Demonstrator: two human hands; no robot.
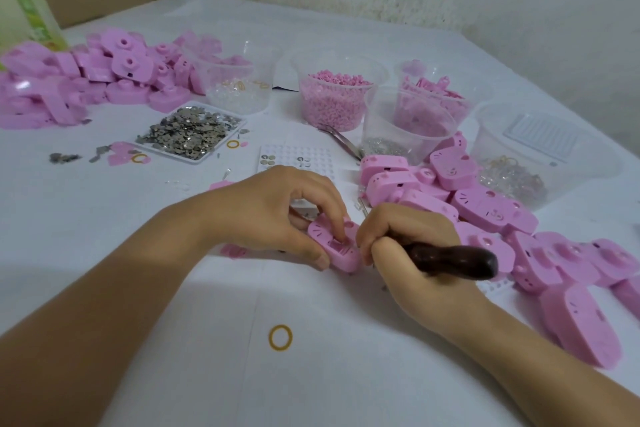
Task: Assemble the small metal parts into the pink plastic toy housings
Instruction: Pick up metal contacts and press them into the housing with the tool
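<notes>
Both hands busy: left hand (273,215) pinches the housing (337,253), fingertip (340,234) in its slot; right hand (412,236), fisted round a tool (460,258), sits just at its 3 o'clock, tip hidden.

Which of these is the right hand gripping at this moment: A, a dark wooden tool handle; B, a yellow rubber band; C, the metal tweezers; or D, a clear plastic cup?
A: the right hand has its fingers curled round a dark wooden handle, next to the pink housing that the left hand pinches; the tweezers lie untouched by the cups.
</notes>
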